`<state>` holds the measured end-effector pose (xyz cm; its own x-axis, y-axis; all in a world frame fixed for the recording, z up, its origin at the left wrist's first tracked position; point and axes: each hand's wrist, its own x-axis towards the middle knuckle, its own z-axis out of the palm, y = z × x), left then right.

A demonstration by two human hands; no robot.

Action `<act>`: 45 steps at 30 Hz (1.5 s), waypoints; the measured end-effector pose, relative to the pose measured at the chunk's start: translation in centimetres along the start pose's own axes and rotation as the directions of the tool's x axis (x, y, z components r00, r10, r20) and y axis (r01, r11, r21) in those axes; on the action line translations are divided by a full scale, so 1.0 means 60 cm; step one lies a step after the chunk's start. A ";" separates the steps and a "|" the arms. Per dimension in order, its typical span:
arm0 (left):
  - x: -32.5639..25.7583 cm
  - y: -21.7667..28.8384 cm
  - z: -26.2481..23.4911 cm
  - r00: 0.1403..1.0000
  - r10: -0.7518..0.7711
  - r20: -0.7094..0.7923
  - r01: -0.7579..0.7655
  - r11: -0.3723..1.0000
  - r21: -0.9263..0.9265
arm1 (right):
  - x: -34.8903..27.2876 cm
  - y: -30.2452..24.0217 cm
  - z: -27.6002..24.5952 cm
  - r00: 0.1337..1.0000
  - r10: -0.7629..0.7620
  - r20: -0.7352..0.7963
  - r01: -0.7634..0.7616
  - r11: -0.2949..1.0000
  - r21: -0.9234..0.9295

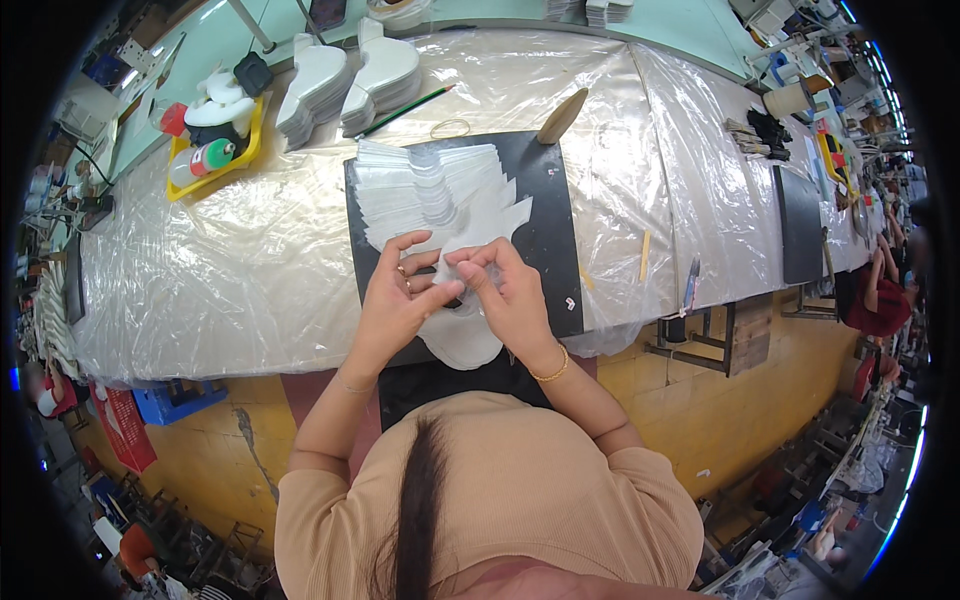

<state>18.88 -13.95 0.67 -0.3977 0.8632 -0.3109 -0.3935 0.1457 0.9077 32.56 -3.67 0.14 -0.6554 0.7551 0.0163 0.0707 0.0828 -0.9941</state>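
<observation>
- Yellow basket (256,152) with a bottle (203,162): well beyond the grip, off to its left.
- Two stacks of white cut pieces (312,88): beyond the grip, leftward, a green pencil (408,110) beside the nearer edge.
- Left hand (398,298): fingers parted and bent, thumb toward the piece; whether it grips, I cannot tell.
- Fanned white pieces (425,190): just beyond both hands.
- White piece (462,342): between the hands, its rounded end toward the body.
- Right hand (512,300): thumb and forefinger pinching that piece.
- Black board (548,240): under the work, reaching right of the grip.
- Wooden tool (563,116): beyond the grip, rightward.
</observation>
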 end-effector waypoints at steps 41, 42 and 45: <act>0.040 -0.003 -0.057 0.940 0.339 -0.048 -0.192 0.640 0.744 | 0.013 -0.005 -0.056 0.995 0.101 -0.021 -0.100 0.994 0.044; 0.037 0.000 -0.056 0.972 0.198 -0.126 -0.101 0.837 0.538 | 0.016 -0.007 -0.044 0.999 -0.045 0.014 0.046 0.993 -0.104; 0.028 0.012 -0.055 0.993 -0.067 -0.099 0.079 0.989 0.125 | 0.014 -0.016 -0.012 0.982 -0.176 0.067 0.187 0.947 -0.263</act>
<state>15.20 -14.02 -0.15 -0.4507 0.7994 -0.3973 -0.3168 0.2728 0.9084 32.50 -2.64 1.18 -0.7067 0.6833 0.1836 0.1416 0.3907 -0.9096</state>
